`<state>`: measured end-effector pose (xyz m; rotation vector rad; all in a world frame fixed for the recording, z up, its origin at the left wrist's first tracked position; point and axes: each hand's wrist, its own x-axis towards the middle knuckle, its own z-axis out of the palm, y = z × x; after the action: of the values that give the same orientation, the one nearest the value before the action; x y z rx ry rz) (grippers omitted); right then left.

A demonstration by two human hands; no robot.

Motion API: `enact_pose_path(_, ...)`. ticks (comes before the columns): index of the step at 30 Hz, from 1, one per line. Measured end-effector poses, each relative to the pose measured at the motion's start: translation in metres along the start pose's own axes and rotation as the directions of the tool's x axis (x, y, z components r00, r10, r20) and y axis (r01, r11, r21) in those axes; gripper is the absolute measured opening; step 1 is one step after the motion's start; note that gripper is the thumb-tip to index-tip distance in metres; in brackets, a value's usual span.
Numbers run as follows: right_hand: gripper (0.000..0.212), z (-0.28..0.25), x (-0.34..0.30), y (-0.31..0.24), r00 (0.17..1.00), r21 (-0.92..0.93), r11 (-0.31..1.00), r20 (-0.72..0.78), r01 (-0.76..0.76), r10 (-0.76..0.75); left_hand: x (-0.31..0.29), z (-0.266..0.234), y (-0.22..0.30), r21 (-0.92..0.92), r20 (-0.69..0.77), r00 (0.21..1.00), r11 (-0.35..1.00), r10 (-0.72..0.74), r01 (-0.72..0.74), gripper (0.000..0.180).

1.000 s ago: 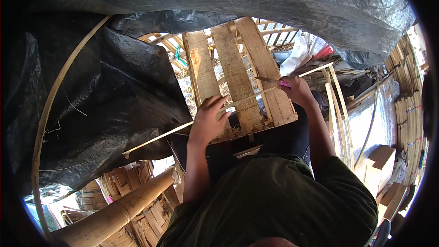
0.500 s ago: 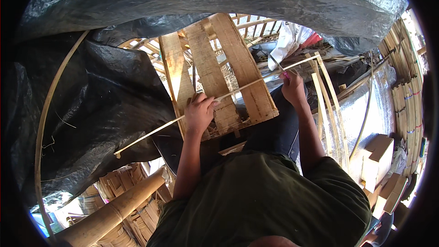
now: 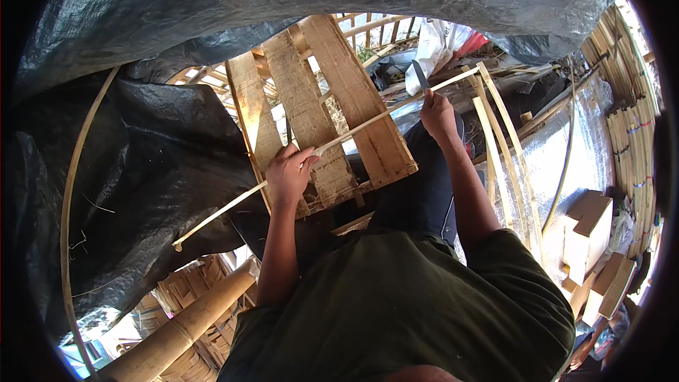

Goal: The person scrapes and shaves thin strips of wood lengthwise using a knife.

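A long, thin bamboo strip (image 3: 361, 127) runs slantwise across a slatted wooden bench (image 3: 375, 127), from lower left to upper right. My left hand (image 3: 288, 173) is closed around it over the bench's left part, with one end sticking out past the wrist. To the right, my right hand (image 3: 438, 117) grips a knife (image 3: 421, 75), its handle hidden by the fingers. The blade points up and away, crossing in front of or behind the strip; I cannot tell whether they touch. Beyond the knife, the strip reaches several hanging pale strips (image 3: 506, 120).
A dark plastic sheet (image 3: 155, 141) hangs at the left and overhead. A thick bamboo pole (image 3: 191, 311) lies lower left. Cardboard boxes (image 3: 590, 237) and bundled bamboo strips (image 3: 633, 170) stand at the right. Another person's arm (image 3: 583, 350) shows lower right.
The knife has turned in my right hand, and its blade now shows broader and points further up. My left hand still holds the strip. The whole view has shifted slightly.
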<state>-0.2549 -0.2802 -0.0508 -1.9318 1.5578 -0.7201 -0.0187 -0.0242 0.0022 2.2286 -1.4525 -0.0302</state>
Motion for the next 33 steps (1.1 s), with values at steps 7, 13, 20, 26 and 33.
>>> enact_pose_path(7,0.043,0.014,-0.04,-0.021,0.985,0.001,0.998,0.162,0.06,-0.06,0.002,-0.001,-0.002,-0.023,-0.02,1.0,0.999,-0.024,0.023,0.031)
enact_pose_path(13,0.047,-0.025,0.002,-0.03,0.93,0.032,0.979,0.321,-0.202,0.181,0.001,-0.004,-0.003,-0.035,-0.019,0.999,0.999,-0.041,0.04,0.032)
enact_pose_path(20,0.042,-0.008,-0.007,-0.036,0.875,0.02,0.975,0.446,-0.22,0.188,-0.004,-0.007,-0.007,-0.065,-0.047,0.999,0.998,-0.025,0.022,0.035)
enact_pose_path(26,0.044,0.02,-0.016,-0.016,0.951,-0.075,0.996,0.309,0.049,-0.023,0.001,-0.003,0.002,-0.049,-0.061,0.998,0.999,0.017,-0.02,0.035)
enact_pose_path(33,0.044,-0.009,0.003,-0.032,0.948,-0.058,0.978,0.238,-0.201,0.209,0.0,-0.002,0.004,-0.035,-0.097,0.995,0.999,0.035,-0.039,0.034)
